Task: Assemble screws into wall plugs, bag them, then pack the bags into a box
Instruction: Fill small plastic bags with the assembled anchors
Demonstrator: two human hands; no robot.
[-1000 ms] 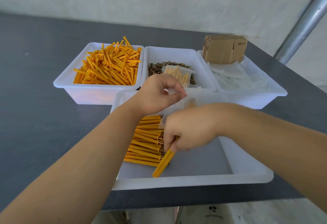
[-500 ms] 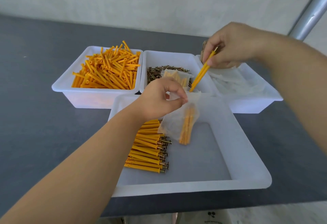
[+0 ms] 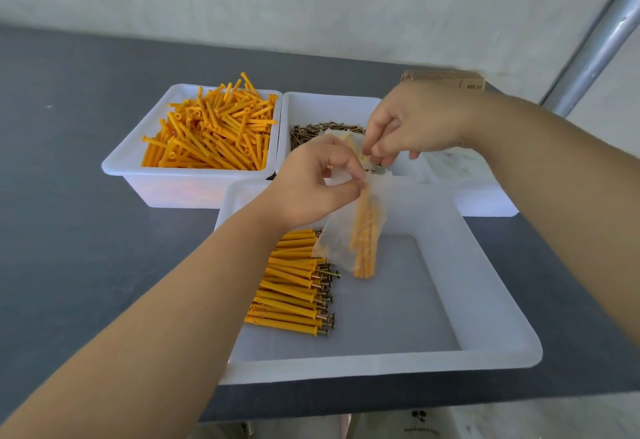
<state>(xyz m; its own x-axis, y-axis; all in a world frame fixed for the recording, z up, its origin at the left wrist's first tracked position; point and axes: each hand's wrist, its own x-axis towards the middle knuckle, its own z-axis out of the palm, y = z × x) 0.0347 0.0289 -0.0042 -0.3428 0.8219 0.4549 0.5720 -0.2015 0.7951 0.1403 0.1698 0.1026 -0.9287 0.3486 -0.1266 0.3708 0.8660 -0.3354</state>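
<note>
My left hand (image 3: 311, 185) pinches the top edge of a small clear plastic bag (image 3: 337, 244) that hangs over the near white tray (image 3: 491, 303). Several orange wall plugs with screws (image 3: 363, 241) stand upright inside the bag. My right hand (image 3: 415, 123) is just above and behind it, its thumb and fingers pinching the other side of the bag's mouth. A pile of assembled plugs with screws (image 3: 294, 289) lies in the left part of the near tray.
Behind the near tray stand three white trays: loose orange plugs (image 3: 214, 133) on the left, brown screws (image 3: 318, 130) with a filled bag in the middle, empty clear bags (image 3: 457, 164) on the right. Flat cardboard boxes (image 3: 446, 76) sit at the back right. A metal post (image 3: 599, 43) rises on the right.
My right hand lifted assembled plugs from the near tray, raised them over the bag, then came down to the bag's mouth. The plugs are now inside the bag.
</note>
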